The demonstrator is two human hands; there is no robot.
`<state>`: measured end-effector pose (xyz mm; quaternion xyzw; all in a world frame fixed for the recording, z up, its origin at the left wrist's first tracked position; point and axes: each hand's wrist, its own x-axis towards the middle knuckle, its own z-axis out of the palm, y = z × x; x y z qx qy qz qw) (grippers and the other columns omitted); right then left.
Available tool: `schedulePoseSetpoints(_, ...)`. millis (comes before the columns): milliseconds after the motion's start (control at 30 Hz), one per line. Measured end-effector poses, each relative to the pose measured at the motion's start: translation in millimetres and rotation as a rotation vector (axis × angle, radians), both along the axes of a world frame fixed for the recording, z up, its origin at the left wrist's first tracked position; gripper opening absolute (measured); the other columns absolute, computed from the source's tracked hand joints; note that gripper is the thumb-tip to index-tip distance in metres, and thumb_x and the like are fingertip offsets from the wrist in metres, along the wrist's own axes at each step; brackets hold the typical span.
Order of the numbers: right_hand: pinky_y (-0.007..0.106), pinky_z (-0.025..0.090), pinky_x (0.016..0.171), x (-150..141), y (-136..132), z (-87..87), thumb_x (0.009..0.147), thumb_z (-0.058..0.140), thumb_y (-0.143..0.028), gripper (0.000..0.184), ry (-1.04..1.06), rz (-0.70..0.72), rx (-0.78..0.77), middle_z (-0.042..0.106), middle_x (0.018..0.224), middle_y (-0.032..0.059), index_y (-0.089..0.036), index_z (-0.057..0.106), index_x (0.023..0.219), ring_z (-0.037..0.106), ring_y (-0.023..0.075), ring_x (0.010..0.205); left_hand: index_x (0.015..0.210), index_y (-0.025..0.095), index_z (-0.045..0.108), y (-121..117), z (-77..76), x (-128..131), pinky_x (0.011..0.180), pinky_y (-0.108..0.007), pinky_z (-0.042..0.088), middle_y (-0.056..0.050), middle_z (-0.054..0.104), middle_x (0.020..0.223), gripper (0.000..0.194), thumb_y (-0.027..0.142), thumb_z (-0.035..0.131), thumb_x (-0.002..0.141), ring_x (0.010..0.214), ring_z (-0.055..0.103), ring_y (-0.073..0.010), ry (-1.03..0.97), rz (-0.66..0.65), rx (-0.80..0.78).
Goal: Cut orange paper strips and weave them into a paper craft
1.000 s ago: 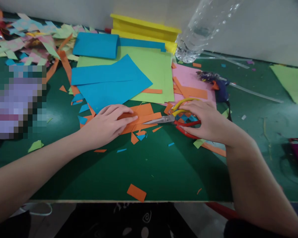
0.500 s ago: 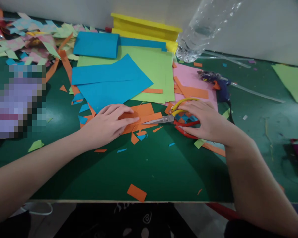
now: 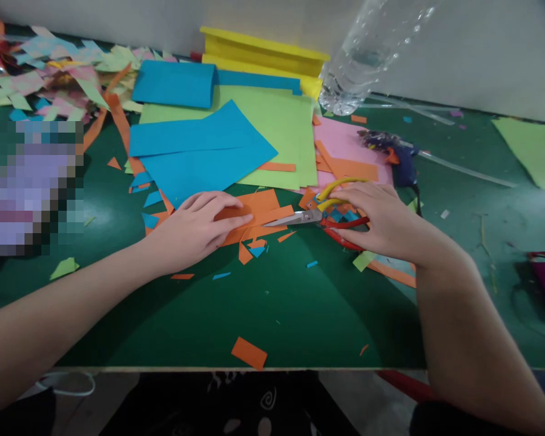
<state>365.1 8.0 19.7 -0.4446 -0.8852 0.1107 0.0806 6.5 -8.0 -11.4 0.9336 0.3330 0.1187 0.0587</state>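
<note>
Some orange paper (image 3: 264, 204) seems steadied under a spread left grip (image 3: 202, 225); right grip (image 3: 384, 219), at three o'clock, holds scissors (image 3: 311, 216).

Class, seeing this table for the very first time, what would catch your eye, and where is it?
Probably the yellow-and-red-handled scissors near the middle, held in the right hand, their blades at the orange paper under the left hand. Just behind lies vivid blue paper, partly on light green sheets. At the back, right of centre, is a clear bottle.
</note>
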Motion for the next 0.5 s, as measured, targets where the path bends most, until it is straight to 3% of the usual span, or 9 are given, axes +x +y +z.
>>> schedulePoseSetpoints(100, 0.054, 0.039, 0.103, 0.1, 0.1, 0.2, 0.081, 0.063, -0.043, 0.039, 0.012, -0.007, 0.011, 0.063, 0.129, 0.0066, -0.028, 0.060, 0.118, 0.055, 0.0357, 0.122, 0.134, 0.022, 0.056, -0.7, 1.6, 0.7, 0.106, -0.049, 0.041, -0.010, 0.056, 0.136, 0.038, 0.016, 0.037, 0.102, 0.131, 0.046, -0.0283, -0.013, -0.026, 0.023)
schedulePoseSetpoints(267, 0.054, 0.040, 0.103, 0.7, 2.2, -1.2, 0.082, 0.063, -0.041, 0.041, -0.002, 0.011, -0.027, 0.061, 0.130, 0.0081, -0.028, 0.058, 0.121, 0.054, 0.0340, 0.124, 0.144, 0.026, 0.044, -0.9, 1.2, 0.3, 0.119, -0.043, 0.026, 0.000, 0.053, 0.145, 0.044, 0.011, 0.035, 0.103, 0.141, 0.039, -0.0178, -0.027, -0.102, 0.026)
schedulePoseSetpoints(500, 0.056, 0.039, 0.104, -1.1, 0.1, -1.2, 0.082, 0.061, -0.041, 0.039, 0.000, 0.003, -0.029, 0.062, 0.130, 0.0067, -0.030, 0.059, 0.119, 0.053, 0.0351, 0.126, 0.148, 0.023, 0.041, 2.2, -1.0, -1.6, 0.123, -0.040, 0.020, 0.003, 0.045, 0.151, 0.047, 0.018, 0.029, 0.102, 0.145, 0.032, -0.0149, 0.036, -0.121, -0.078)
